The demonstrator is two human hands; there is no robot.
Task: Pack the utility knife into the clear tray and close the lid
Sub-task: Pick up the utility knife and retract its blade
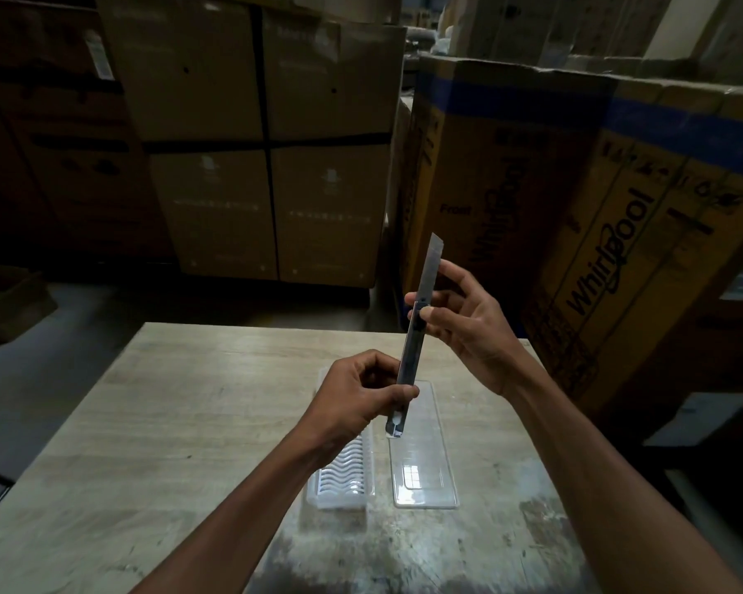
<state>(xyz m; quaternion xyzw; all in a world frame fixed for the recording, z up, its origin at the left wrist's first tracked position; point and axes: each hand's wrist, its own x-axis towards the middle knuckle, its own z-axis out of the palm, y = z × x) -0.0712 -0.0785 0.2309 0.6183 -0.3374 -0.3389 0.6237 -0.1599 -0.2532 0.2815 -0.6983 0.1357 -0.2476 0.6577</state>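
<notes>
I hold the utility knife (413, 340) nearly upright above the table, its silver blade extended out of the top. My left hand (354, 396) grips the lower end of the grey handle. My right hand (464, 319) pinches the handle higher up, thumb on the dark slider. Below the hands lies the clear tray (344, 478), with a ribbed white insert in its left half, partly hidden by my left wrist. Its flat clear lid (423, 469) lies open to the right.
The wooden table (168, 422) has a worn, pale patch at its near edge. Tall cardboard boxes (271, 165) stand behind it, and a yellow printed carton (575, 216) stands close at the right. Dark floor lies to the left.
</notes>
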